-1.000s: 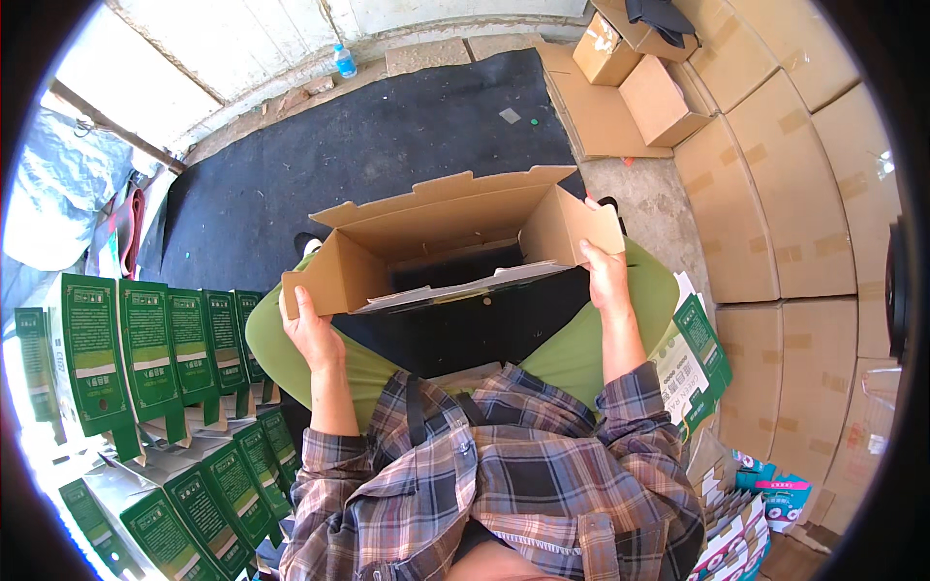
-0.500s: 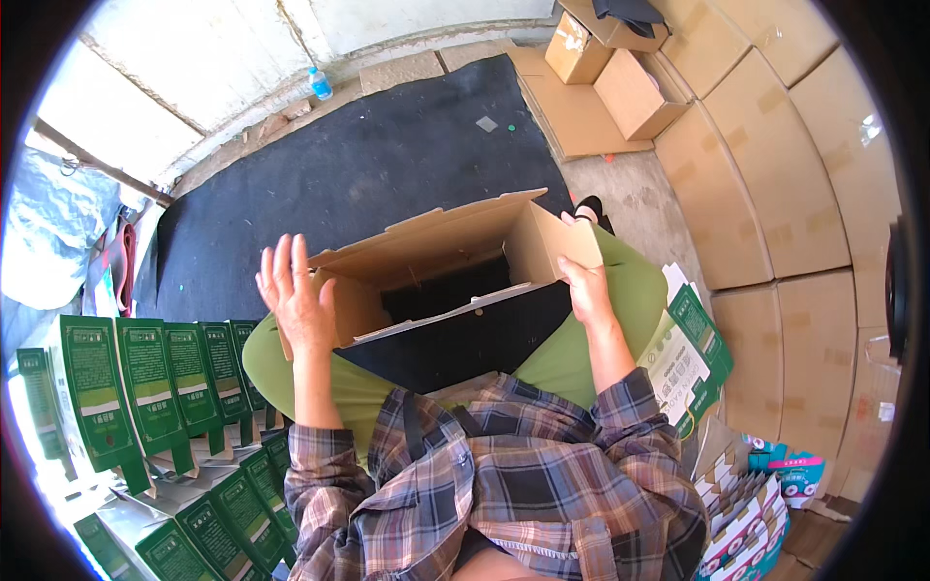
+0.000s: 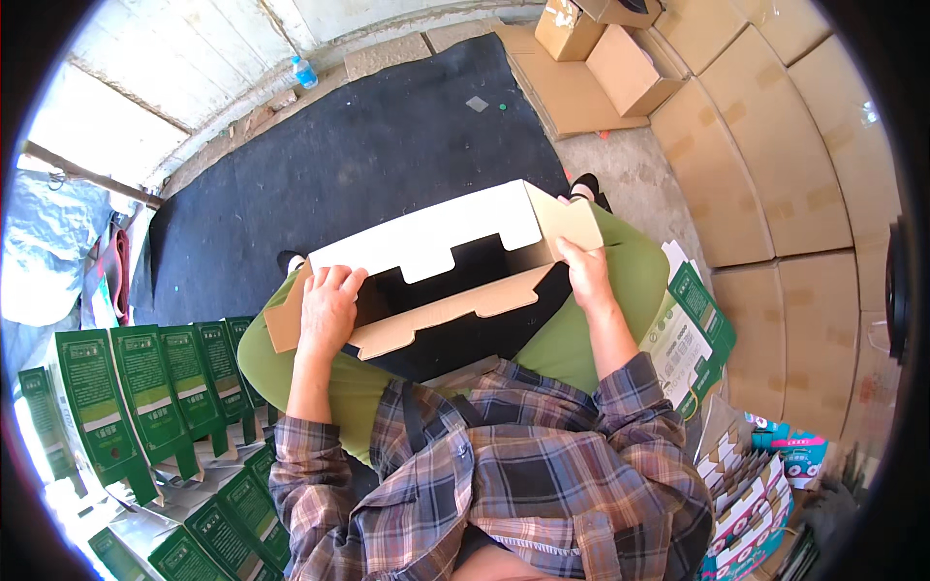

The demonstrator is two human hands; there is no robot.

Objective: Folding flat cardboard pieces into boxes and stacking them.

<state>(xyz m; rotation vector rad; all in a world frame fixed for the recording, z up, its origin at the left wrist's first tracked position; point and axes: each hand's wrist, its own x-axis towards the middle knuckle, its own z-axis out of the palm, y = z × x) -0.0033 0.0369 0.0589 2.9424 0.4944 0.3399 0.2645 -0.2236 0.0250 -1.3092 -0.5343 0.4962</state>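
Observation:
An open cardboard carton (image 3: pixel 436 225) stands between my knees, its white notched far flap slanting inward over the opening. The brown near flap (image 3: pixel 450 315) is bent over too, and black shows through the gap between them. My left hand (image 3: pixel 329 305) rests with curled fingers on the carton's left end. At the right end, my right hand (image 3: pixel 586 276) grips the brown side flap (image 3: pixel 564 223), its thumb on top and its other fingers hidden beneath.
Green cartons (image 3: pixel 145 397) stand in rows at my left. Flattened green-and-white cartons (image 3: pixel 683 334) lean by my right knee, with pink-and-teal packaging (image 3: pixel 751 513) behind. Stacked brown boxes (image 3: pixel 765 194) line the right. A black mat (image 3: pixel 358 145) covers the floor ahead; a blue bottle (image 3: pixel 304 73) stands beyond.
My left hand has come down from a spread, raised position and curled onto the carton's left end. The two long flaps have folded inward, the far one now showing its white face.

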